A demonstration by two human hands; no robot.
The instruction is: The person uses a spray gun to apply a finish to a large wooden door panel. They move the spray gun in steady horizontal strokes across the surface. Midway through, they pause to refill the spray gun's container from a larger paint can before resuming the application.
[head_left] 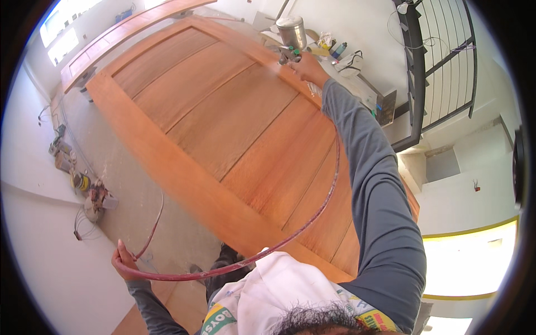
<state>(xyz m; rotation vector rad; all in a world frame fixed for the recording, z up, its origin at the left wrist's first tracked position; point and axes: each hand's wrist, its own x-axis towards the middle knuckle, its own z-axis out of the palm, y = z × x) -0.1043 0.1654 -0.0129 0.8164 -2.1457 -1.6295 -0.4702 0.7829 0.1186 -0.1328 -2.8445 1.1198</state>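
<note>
The metal cup stands above the spray gun, its contents hidden. The right hand grasps the gun at the far right edge of the wooden panel; the nozzle points left, across the panel, whose long axis runs from far left to near right. The left hand, near left, is closed around the red hose.

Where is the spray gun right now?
In the head view, the spray gun is at the top, just right of centre, held in the right hand by the far edge of the wooden panel.
</note>
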